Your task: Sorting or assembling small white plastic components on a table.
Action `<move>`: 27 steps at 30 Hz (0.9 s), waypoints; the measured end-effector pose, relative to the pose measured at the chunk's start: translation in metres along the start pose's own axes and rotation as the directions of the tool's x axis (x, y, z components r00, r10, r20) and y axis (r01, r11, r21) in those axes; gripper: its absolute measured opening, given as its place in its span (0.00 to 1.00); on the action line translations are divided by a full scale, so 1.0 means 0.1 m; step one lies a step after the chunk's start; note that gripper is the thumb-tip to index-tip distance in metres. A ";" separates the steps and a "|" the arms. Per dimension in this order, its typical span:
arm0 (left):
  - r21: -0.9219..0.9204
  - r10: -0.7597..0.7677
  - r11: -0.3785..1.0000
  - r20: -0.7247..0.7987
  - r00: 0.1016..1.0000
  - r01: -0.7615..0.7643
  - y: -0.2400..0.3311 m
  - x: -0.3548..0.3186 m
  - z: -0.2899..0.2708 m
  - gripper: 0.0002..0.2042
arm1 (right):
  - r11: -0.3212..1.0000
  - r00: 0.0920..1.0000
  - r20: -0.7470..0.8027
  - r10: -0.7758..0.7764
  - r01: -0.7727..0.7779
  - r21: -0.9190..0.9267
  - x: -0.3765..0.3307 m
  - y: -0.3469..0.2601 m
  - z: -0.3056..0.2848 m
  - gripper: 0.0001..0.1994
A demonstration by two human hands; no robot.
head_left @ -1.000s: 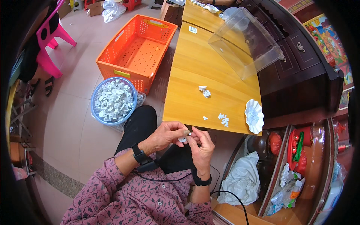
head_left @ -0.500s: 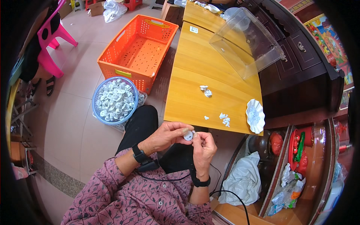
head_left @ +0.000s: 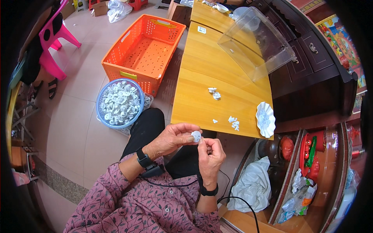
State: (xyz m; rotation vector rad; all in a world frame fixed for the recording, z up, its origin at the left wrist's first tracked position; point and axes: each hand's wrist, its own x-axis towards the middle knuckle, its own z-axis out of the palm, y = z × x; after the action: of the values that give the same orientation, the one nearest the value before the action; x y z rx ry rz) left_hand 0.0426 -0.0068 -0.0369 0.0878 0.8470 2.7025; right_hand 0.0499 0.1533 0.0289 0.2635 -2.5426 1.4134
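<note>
A small white round plastic part [head_left: 196, 136] with small dark openings is pinched between the thumb and fingers of my left hand [head_left: 167, 140], over my lap by the table's near edge. My right hand [head_left: 211, 156] is closed in a pinch at the lower right edge of this part. Whatever sits between its fingertips is too small or hidden to make out. On the table just beyond are a little heap of small white plastic pieces [head_left: 234, 123], a single such piece [head_left: 215, 121] and a couple of larger white parts [head_left: 216, 95].
A white scalloped dish [head_left: 265, 120] of small clear or pale pieces stands at the wooden table's [head_left: 202, 73] right edge. A clear plastic box [head_left: 256, 46] lies farther back. To my left are a blue basket [head_left: 98, 112] heaped with white parts and an orange crate [head_left: 134, 73].
The round part has turned and risen slightly in my left fingers. My right fingertips have shifted a little lower along its edge.
</note>
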 end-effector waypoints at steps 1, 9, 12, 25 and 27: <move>0.015 0.001 1.000 -0.004 1.000 -0.001 0.00 0.00 0.00 0.17 | 1.000 1.000 0.012 -0.025 0.025 0.000 0.00 -0.01 0.00 0.04; 0.041 -0.013 0.999 0.008 1.000 0.013 -0.01 0.00 -0.04 0.18 | 0.994 0.993 0.043 -0.108 0.109 -0.024 0.01 0.00 0.02 0.04; 0.071 0.003 0.997 0.035 0.999 -0.005 -0.02 0.00 -0.04 0.19 | 0.990 0.990 0.042 -0.131 0.133 -0.043 0.02 0.00 0.01 0.04; 0.102 -0.007 0.995 0.044 0.999 0.002 0.00 0.00 -0.02 0.21 | 0.973 0.977 0.091 -0.192 0.202 -0.115 0.03 0.01 0.00 0.06; 0.125 -0.011 0.992 0.044 0.999 0.005 -0.01 0.00 -0.04 0.21 | 0.974 0.978 0.101 -0.181 0.192 -0.120 0.03 0.02 0.00 0.06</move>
State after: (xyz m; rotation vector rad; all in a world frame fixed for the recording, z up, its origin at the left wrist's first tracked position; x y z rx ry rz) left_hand 0.0419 -0.0085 -0.0407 0.1717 0.9997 2.6281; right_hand 0.0463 0.1543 0.0286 0.5392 -2.5881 1.1878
